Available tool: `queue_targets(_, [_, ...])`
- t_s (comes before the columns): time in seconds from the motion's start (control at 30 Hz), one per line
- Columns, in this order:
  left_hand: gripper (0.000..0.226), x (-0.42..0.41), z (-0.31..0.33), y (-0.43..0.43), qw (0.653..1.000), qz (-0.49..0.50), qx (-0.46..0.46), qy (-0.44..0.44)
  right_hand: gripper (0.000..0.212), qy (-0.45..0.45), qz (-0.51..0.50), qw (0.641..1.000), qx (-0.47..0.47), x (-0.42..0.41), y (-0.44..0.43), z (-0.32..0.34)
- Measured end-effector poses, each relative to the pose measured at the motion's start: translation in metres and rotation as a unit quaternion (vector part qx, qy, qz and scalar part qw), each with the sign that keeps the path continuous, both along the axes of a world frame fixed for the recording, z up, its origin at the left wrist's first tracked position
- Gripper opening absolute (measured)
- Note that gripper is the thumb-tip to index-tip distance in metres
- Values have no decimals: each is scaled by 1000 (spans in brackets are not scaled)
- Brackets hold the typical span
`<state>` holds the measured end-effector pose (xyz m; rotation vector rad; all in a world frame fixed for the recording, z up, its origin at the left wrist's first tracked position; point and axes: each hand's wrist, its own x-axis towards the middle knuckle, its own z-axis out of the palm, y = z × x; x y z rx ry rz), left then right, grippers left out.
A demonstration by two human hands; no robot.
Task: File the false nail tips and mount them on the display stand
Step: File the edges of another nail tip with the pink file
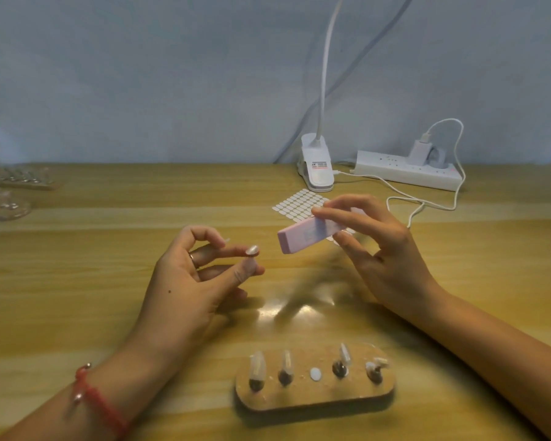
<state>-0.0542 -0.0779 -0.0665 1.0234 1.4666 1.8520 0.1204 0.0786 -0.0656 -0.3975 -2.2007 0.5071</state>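
Left grip (201,275) at 9 o'clock of centre, thumb and finger pinching nail tip (252,250). Right grip (379,249) at 3 o'clock, clamped round pink file (309,235). File end near nail tip, not touching. Stand (315,399) on counter (109,313) at 6 o'clock carries four mounted tips (257,366), white dot (315,374) in middle. Sticker sheet (296,202) at 12 o'clock of file. Lamp clip (317,167) and power strip (407,170) beyond.

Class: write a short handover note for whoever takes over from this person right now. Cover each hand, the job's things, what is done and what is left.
Left hand pinches a loose nail tip.
Right hand holds the pink filing block beside it, not touching.
Display stand: four mounted tips; the middle spot has only a white adhesive dot.
To do: finish filing this tip and mount it there.
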Motion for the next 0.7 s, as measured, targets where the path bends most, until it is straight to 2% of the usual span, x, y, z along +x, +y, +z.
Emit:
queue_targets(0.23, [45, 0, -2, 0, 1000, 3, -6, 28, 44, -4, 8, 1000, 16, 0, -3, 0])
queue_targets(0.47, [37, 0, -8, 3, 1000, -16, -5, -3, 42, 12, 15, 1000, 20, 0, -4, -1])
queue_targets(0.7, [42, -5, -11, 4, 1000, -10, 3, -8, 46, 4, 17, 1000, 19, 0, -3, -2])
